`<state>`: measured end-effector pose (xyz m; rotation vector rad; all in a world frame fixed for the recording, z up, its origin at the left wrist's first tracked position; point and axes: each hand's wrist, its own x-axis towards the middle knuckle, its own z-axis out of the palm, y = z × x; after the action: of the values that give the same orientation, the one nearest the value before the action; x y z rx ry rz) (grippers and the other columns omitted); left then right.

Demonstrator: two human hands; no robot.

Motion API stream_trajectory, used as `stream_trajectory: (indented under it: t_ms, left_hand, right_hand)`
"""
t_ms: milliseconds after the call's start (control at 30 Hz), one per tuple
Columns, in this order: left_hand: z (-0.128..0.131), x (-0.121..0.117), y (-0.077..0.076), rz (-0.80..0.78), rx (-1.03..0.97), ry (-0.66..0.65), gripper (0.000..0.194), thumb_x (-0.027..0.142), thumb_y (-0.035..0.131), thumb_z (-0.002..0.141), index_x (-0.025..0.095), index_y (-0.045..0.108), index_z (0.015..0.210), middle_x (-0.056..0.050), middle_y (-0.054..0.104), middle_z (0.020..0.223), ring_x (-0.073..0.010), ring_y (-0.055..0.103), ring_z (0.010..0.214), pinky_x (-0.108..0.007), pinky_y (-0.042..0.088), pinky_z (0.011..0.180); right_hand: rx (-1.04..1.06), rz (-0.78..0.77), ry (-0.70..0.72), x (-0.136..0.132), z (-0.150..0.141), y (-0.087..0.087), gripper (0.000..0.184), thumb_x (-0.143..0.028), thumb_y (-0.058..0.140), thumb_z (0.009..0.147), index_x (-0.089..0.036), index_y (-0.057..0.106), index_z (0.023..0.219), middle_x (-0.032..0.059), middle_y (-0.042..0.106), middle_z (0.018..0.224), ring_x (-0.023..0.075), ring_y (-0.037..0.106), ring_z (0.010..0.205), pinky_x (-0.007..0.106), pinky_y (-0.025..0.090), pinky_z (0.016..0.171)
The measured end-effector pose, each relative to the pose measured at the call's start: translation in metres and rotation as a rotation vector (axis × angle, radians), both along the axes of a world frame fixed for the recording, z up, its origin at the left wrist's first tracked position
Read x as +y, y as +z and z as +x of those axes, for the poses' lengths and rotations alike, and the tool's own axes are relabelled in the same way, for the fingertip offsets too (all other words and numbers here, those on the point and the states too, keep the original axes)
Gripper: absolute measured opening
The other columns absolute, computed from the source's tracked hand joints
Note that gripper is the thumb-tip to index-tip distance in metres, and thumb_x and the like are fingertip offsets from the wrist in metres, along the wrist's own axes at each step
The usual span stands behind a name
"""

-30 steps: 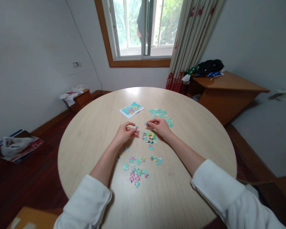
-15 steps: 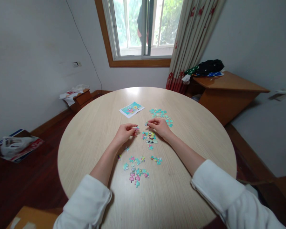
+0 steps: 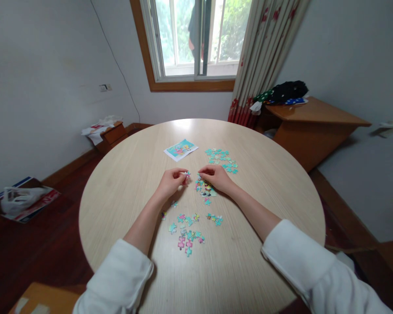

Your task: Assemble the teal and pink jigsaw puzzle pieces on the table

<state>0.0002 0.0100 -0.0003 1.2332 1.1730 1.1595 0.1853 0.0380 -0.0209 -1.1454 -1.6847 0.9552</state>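
My left hand [image 3: 170, 182] pinches a small teal puzzle piece [image 3: 187, 174] just above the round wooden table [image 3: 124, 174]. My right hand [image 3: 215, 178] is curled, its fingertips down on the partly joined puzzle cluster [image 3: 205, 190] with a yellow figure on it; what it holds I cannot make out. The two hands are a few centimetres apart. Several loose pieces [image 3: 190, 229] lie nearer to me between my forearms. Another heap of teal pieces [image 3: 222, 158] lies beyond my right hand.
A printed reference picture [image 3: 180, 150] lies on the table's far side. A wooden desk [image 3: 309, 124] with dark cloth stands at the right by a curtain. A plastic bag [image 3: 19, 198] and boxes sit on the floor at left. A person stands outside the window [image 3: 196, 30].
My right hand has slid a little left and down onto the joined cluster. My left hand has stayed in place with its piece.
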Motion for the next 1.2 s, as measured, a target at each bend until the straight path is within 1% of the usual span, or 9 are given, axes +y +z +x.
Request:
stream_trajectory:
  t_ms: [100, 233, 433, 767, 1033, 1200]
  left_hand:
    - [0.0001, 0.0004, -0.0010, 0.007, 0.001, -0.011, 0.023, 0.021, 0.073, 0.063, 0.010, 0.067, 0.082, -0.001, 0.063, 0.059, -0.0107, 0.059, 0.055, -0.026, 0.049, 0.059]
    - [0.0005, 0.0000, -0.0009, 0.011, 0.017, -0.025, 0.020, 0.019, 0.070, 0.065, 0.010, 0.066, 0.082, -0.001, 0.062, 0.056, -0.0108, 0.058, 0.053, -0.026, 0.047, 0.059]
    - [0.0017, -0.0028, 0.0036, 0.000, 0.042, -0.028, 0.017, 0.016, 0.067, 0.066, 0.011, 0.065, 0.082, 0.000, 0.061, 0.056, -0.0112, 0.058, 0.054, -0.026, 0.047, 0.061]
    - [0.0023, -0.0027, 0.0042, -0.001, 0.060, -0.028, 0.017, 0.018, 0.067, 0.065, 0.011, 0.064, 0.081, -0.001, 0.062, 0.057, -0.0113, 0.058, 0.054, -0.026, 0.047, 0.061]
    - [0.0031, -0.0026, 0.0055, 0.006, 0.057, -0.026, 0.017, 0.017, 0.066, 0.064, 0.010, 0.065, 0.080, 0.001, 0.060, 0.054, -0.0105, 0.055, 0.051, -0.025, 0.046, 0.058]
    - [0.0022, -0.0020, 0.0040, 0.012, 0.067, -0.025, 0.018, 0.017, 0.067, 0.065, 0.010, 0.066, 0.082, 0.000, 0.061, 0.055, -0.0107, 0.056, 0.052, -0.025, 0.046, 0.058]
  right_hand:
    - [-0.041, 0.024, -0.006, -0.0004, -0.0005, -0.0005, 0.012, -0.022, 0.062, 0.069, -0.015, 0.070, 0.075, 0.0029, 0.069, 0.069, 0.0128, 0.060, 0.062, 0.026, 0.048, 0.060]
    - [-0.092, 0.054, -0.008, -0.0007, -0.0008, 0.0001, 0.011, -0.022, 0.062, 0.070, -0.016, 0.070, 0.075, 0.0024, 0.069, 0.069, 0.0127, 0.060, 0.063, 0.025, 0.047, 0.060]
    - [-0.130, 0.059, -0.018, -0.0006, -0.0013, 0.0000, 0.011, -0.020, 0.062, 0.071, -0.016, 0.071, 0.075, 0.0029, 0.070, 0.070, 0.0128, 0.061, 0.063, 0.025, 0.046, 0.061]
    - [-0.147, 0.059, -0.016, 0.0007, -0.0018, -0.0024, 0.011, -0.019, 0.063, 0.072, -0.015, 0.072, 0.078, 0.0042, 0.072, 0.073, 0.0137, 0.063, 0.066, 0.026, 0.048, 0.065]
    - [-0.164, 0.070, -0.015, 0.0007, -0.0020, -0.0027, 0.010, -0.017, 0.063, 0.073, -0.015, 0.072, 0.078, 0.0045, 0.072, 0.073, 0.0144, 0.064, 0.067, 0.027, 0.049, 0.065]
    - [-0.115, 0.084, -0.018, 0.0019, -0.0019, -0.0048, 0.009, -0.019, 0.063, 0.072, -0.016, 0.071, 0.076, 0.0035, 0.071, 0.071, 0.0143, 0.063, 0.066, 0.027, 0.049, 0.064]
